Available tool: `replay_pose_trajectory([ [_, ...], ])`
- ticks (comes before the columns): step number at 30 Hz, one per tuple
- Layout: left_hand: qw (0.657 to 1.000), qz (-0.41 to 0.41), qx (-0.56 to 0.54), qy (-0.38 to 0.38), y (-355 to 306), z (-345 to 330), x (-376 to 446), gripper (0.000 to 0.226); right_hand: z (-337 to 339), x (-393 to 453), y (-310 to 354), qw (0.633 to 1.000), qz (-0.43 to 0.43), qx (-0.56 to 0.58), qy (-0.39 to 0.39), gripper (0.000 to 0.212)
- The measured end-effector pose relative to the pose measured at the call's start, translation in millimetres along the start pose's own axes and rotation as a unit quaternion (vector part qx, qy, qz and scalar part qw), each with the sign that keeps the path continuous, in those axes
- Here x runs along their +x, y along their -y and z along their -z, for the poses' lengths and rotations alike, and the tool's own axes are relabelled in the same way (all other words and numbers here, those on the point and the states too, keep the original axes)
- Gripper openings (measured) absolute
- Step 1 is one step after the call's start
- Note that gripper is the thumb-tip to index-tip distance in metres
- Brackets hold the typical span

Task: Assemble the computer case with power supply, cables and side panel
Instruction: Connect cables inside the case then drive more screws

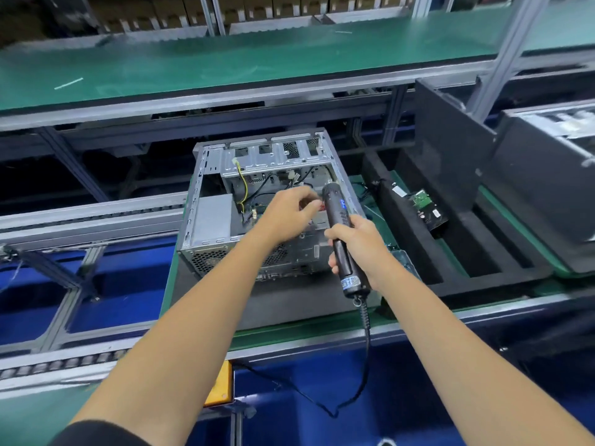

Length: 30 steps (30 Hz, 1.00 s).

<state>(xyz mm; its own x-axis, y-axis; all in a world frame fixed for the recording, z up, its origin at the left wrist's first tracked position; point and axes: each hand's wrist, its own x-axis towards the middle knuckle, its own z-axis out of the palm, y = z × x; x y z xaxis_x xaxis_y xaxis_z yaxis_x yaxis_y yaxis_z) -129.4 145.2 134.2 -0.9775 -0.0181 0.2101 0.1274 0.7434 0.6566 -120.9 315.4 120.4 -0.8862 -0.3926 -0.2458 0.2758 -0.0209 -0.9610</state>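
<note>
An open grey computer case [206, 175] lies on its side on the conveyor pallet, with a grey power supply [214, 217] in its near left corner and yellow and black cables [243, 185] inside. My right hand [360, 249] grips a black electric screwdriver [341, 226] that points down into the case. My left hand [289, 214] hovers over the case interior with curled fingers, pinching something small and red close to the screwdriver's tip; what it is I cannot tell.
A black foam tray [483, 252] to the right holds a hard drive [428, 210]. A dark side panel [450, 149] leans upright behind it. The screwdriver's coiled cord [365, 320] hangs over the front rail. A green shelf [225, 59] runs across above.
</note>
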Motion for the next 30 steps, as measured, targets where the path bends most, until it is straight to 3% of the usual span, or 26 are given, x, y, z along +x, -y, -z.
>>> replay_pose_trajectory([
  [3,1.0,-0.021,0.009,-0.019,-33,-32,26,0.012,35,13,11,1.0,0.007,0.004,-0.007,0.013],
  [10,0.997,0.038,0.062,0.003,-91,-112,84,0.014,138,47,27,1.0,-0.018,-0.015,0.0,0.011],
  [13,0.99,0.096,0.094,0.05,-102,-142,101,0.012,171,62,16,0.998,-0.041,-0.043,0.01,0.015],
  [16,0.976,0.151,0.099,0.124,-96,-175,106,0.03,194,73,-4,0.995,-0.065,-0.074,0.018,0.015],
  [19,0.965,0.174,0.093,0.171,-82,-207,101,0.032,209,82,-29,0.991,-0.09,-0.096,0.023,0.016],
  [23,0.952,0.163,0.129,0.226,-62,-235,93,0.013,226,93,-53,0.985,-0.135,-0.108,0.013,0.017],
  [26,0.929,0.089,0.253,0.254,-53,-253,93,0.012,231,98,-62,0.983,-0.157,-0.096,0.004,0.023],
  [30,0.854,-0.014,0.44,0.276,-47,-276,98,0.021,232,103,-69,0.975,-0.144,-0.171,-0.003,0.028],
])
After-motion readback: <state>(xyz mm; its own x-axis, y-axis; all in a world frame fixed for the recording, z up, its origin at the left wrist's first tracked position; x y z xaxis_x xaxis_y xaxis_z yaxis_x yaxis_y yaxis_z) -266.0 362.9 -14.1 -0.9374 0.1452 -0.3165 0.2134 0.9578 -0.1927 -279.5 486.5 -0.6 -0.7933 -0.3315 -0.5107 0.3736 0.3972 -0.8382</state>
